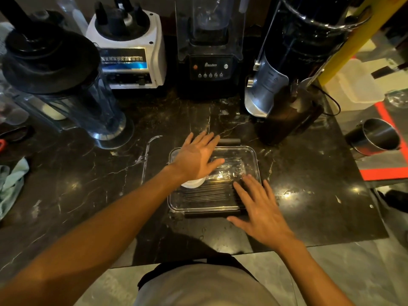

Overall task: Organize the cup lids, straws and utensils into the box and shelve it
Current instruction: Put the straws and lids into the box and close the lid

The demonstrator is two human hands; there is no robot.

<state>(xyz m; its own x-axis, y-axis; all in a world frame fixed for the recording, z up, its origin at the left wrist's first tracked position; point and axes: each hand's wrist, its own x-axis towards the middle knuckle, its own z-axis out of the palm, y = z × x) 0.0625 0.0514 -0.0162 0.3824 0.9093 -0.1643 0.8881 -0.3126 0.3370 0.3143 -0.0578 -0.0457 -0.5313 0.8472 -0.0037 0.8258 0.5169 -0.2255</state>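
Observation:
A clear rectangular box with a transparent lid sits on the dark marble counter in front of me. Through the lid I see black straws lying lengthwise, white cup lids at the left, and plastic-wrapped utensils near the middle. My left hand lies flat, fingers spread, on the far left part of the lid. My right hand lies flat on the near right corner, fingers spread. Neither hand holds anything.
Behind the box stand a blender jug, a white blender base, a black blender and a coffee grinder. A steel cup is at the right, a green cloth at the left edge.

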